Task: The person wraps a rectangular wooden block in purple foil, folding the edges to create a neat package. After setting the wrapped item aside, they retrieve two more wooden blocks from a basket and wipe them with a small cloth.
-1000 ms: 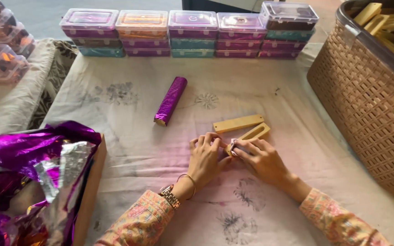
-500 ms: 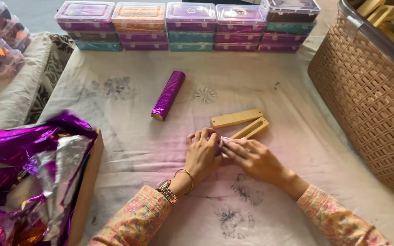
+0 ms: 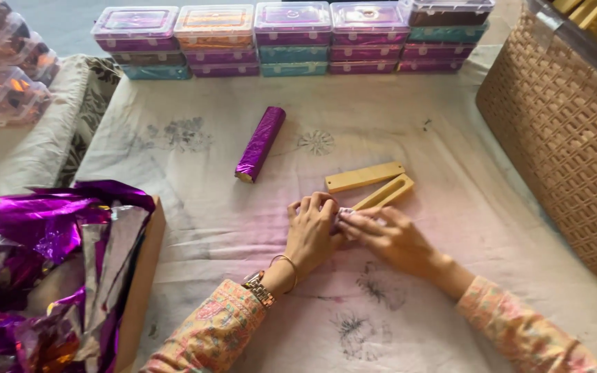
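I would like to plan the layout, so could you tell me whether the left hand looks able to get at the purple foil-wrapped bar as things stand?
Probably yes. The purple foil-wrapped bar lies alone on the cloth, up and left of the left hand, with only bare cloth between them.

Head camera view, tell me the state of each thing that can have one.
Purple-wrapped bar: fully wrapped, lying alone.
Two tan bars: unwrapped, side by side.
Left hand: fingers pressed on a small item, mostly hidden.
Right hand: same.
Lidded boxes: closed, stacked.
Basket: open, holding tan bars.
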